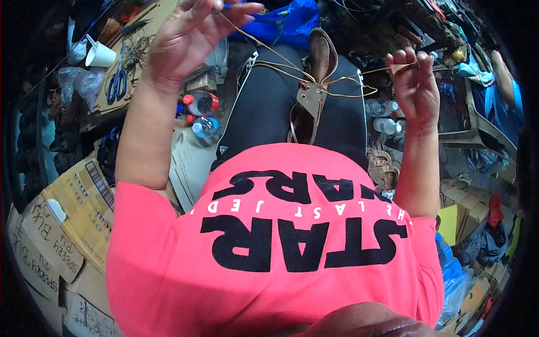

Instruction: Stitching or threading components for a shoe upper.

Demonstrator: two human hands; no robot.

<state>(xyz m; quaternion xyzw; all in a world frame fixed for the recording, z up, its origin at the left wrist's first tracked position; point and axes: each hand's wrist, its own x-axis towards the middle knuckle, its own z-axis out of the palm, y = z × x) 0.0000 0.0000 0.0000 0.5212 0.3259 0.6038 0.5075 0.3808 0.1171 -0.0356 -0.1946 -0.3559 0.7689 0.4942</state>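
Observation:
A brown leather shoe upper (310, 100) with eyelets is held upright between my knees. Tan thread (275, 51) runs from it in loops to both sides. Raised at the upper left, my left hand (188, 45) pinches one length of the thread, which slants down to the leather. A bit of blue shows at its fingertips, too small to name. My right hand (414, 84), lifted on the right with its palm turned up, grips the other length, drawn out nearly level. Neither hand touches the leather itself.
Blue-handled scissors (117, 85) and a white cup (100, 54) lie on a board at left. Plastic bottles (206, 127) stand beside my left leg, more bottles (387, 125) beside my right. A blue bag (283, 25) lies ahead. Cardboard (62, 247) is piled at lower left.

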